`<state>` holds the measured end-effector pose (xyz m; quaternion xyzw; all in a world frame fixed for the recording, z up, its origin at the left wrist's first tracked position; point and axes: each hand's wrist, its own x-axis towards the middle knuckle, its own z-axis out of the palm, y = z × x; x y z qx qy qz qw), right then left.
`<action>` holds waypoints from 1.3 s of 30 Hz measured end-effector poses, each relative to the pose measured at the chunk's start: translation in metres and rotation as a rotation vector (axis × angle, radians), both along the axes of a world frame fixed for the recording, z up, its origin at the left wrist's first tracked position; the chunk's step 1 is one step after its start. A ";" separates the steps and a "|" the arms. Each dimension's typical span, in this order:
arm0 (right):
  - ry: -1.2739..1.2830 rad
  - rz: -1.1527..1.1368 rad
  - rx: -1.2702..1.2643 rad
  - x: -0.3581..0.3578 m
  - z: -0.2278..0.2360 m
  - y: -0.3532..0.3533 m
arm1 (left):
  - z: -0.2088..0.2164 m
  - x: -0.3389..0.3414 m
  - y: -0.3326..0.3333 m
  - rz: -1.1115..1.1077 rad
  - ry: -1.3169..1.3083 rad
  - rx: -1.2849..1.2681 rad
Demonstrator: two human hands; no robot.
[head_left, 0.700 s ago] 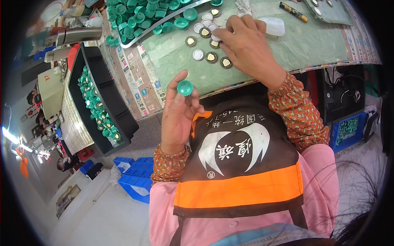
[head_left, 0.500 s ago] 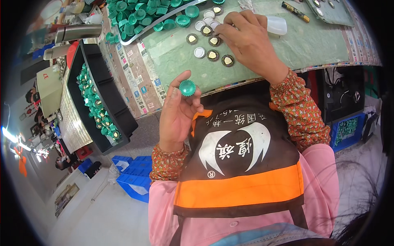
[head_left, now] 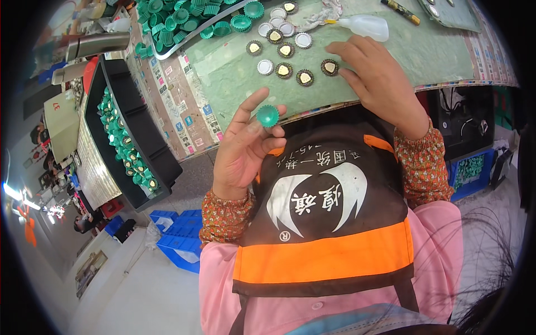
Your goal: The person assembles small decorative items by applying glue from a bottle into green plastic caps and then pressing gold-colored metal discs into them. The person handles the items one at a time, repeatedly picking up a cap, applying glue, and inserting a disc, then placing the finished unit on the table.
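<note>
Between the thumb and fingers of my left hand [head_left: 241, 145] sits a green fluted cap [head_left: 268, 116], its hollow side facing up. My right hand [head_left: 379, 78] hovers over the green work surface with thumb and index finger apart. Just off those fingertips lies a dark round fluted cap [head_left: 329, 67] with a pale gold emblem, and nothing shows in the fingers. To its left are several more such dark caps [head_left: 305, 77], along with white round fluted pieces [head_left: 303, 40].
A clear tray [head_left: 167, 54] heaped with green caps stands at the back left. A black bin [head_left: 142, 134] of green caps with gold emblems is on the left. At the back are a white squeeze bottle [head_left: 365, 27], a black-and-gold marker [head_left: 401, 11] and a metal tray [head_left: 455, 17].
My right hand has drawn back to the right from the cluster, uncovering a dark cap and a white piece. The left hand still holds the green cap, slightly farther right.
</note>
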<state>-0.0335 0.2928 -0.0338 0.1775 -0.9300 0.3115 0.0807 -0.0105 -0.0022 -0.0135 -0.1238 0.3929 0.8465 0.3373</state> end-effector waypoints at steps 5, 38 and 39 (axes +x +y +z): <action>-0.037 -0.107 -0.083 0.015 -0.009 -0.006 | 0.000 -0.005 0.000 -0.035 -0.009 -0.048; -0.096 0.127 -0.312 0.042 0.020 -0.077 | -0.010 0.019 0.012 -0.034 0.003 -0.117; -0.089 0.124 -0.314 0.042 0.019 -0.077 | -0.010 0.020 0.012 -0.036 0.005 -0.119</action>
